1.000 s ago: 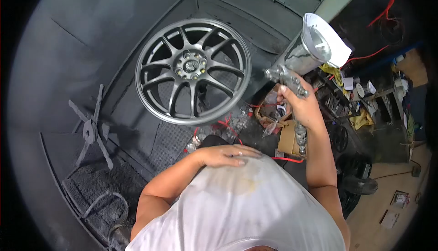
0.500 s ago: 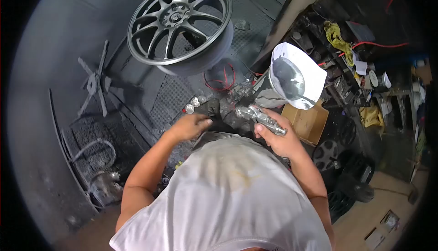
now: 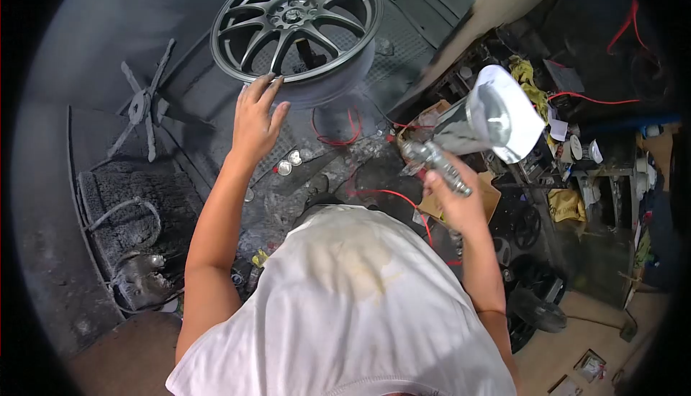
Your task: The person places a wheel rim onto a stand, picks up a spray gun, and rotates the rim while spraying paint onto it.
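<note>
Gunmetal-grey alloy wheel sits face up ahead of a worker in a white shirt. L hand is at the near edge of the rim, fingers slightly apart, thumb spread, gripping nothing; whether fingertips touch metal, can't tell. R hand, well apart from the wheel, has its fingers clamped round a metal spray gun, w/ cup attached & a white sheet flaring at its mouth. Red hose loops nr the R hand; cardboard box lies just below the gun, partly hidden. Handling tips, as judged here: L fingers best kept light & on the outer edge, not the spokes, to avoid smudging; R wrist steady, cup mouth up vs. spills; gun & hose well clear of the rim.
</note>
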Available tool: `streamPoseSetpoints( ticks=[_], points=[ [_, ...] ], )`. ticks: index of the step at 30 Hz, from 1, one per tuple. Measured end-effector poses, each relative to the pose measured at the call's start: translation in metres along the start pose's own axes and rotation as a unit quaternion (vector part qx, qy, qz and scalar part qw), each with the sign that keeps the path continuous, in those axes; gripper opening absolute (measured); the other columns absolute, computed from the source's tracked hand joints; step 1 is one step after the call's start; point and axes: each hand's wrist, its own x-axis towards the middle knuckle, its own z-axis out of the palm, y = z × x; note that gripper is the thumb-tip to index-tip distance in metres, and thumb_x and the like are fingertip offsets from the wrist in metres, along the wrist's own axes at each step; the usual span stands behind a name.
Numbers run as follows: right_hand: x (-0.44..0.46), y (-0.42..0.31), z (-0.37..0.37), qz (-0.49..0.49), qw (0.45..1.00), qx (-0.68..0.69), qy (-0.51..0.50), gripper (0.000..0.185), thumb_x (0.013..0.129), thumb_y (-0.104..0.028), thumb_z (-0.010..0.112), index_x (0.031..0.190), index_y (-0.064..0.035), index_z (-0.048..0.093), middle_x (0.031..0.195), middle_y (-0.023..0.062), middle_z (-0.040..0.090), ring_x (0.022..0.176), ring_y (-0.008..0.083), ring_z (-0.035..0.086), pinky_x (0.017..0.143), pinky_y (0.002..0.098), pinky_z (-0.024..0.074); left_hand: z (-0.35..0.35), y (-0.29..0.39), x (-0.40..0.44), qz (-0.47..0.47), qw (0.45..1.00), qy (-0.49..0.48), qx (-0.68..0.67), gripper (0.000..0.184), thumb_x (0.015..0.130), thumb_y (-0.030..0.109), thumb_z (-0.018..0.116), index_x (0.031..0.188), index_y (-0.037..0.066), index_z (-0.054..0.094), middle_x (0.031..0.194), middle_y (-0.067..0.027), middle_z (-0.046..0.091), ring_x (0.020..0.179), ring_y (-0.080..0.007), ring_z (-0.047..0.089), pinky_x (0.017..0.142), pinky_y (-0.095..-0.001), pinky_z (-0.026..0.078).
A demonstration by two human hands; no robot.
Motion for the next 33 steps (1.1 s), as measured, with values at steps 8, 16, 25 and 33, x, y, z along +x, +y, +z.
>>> streamPoseSetpoints(
  ticks=[8, 16, 25, 33],
  points=[
    [-0.003, -0.001, 0.047, 0.011, 0.999, -0.034, -0.024, 0.047, 0.098, -0.024, 0.071, 0.14, -0.0042, 0.062, 0.096, 0.0046, 0.07, 0.084, 0.0115, 0.063, 0.083, 0.0291, 0.0526, 0.021, -0.035, -0.002, 0.006, 1.0, 0.006, -0.028, 0.052, 0.096, 0.028, 0.066, 0.144, 0.01, 0.059, 0.146, -0.0146, 0.054, 0.137, -0.0377, 0.05, 0.118, -0.0559, 0.033],
    [0.01, -0.009, 0.025, 0.024, 0.988, -0.064, 0.14, 0.053, 0.099, -0.028, 0.071, 0.144, -0.002, 0.059, 0.092, 0.0038, 0.068, 0.077, 0.0112, 0.062, 0.073, 0.0282, 0.052, 0.028, -0.058, -0.014, 0.016, 0.999, 0.01, -0.043, 0.055, 0.096, 0.028, 0.064, 0.149, 0.014, 0.056, 0.153, -0.0139, 0.049, 0.146, -0.0387, 0.042, 0.12, -0.0591, 0.03],
    [-0.013, -0.024, 0.068, 0.027, 0.996, 0.052, -0.064, 0.049, 0.098, -0.022, 0.072, 0.142, -0.0027, 0.061, 0.103, 0.0055, 0.07, 0.092, 0.013, 0.065, 0.087, 0.0302, 0.0523, 0.018, -0.067, -0.013, 0.027, 0.999, -0.009, -0.046, 0.054, 0.096, 0.025, 0.064, 0.148, 0.014, 0.057, 0.152, -0.0136, 0.05, 0.145, -0.039, 0.043, 0.121, -0.0584, 0.03],
    [-0.005, -0.016, 0.035, -0.052, 0.979, -0.115, 0.16, 0.051, 0.1, -0.022, 0.069, 0.142, 0.0031, 0.057, 0.087, 0.0019, 0.066, 0.077, 0.0103, 0.062, 0.07, 0.0261, 0.0506, 0.016, -0.075, -0.012, 0.02, 0.995, 0.01, -0.101, 0.051, 0.095, 0.019, 0.064, 0.145, 0.01, 0.059, 0.15, -0.0154, 0.051, 0.145, -0.0411, 0.042, 0.122, -0.0507, 0.033]
  ],
)
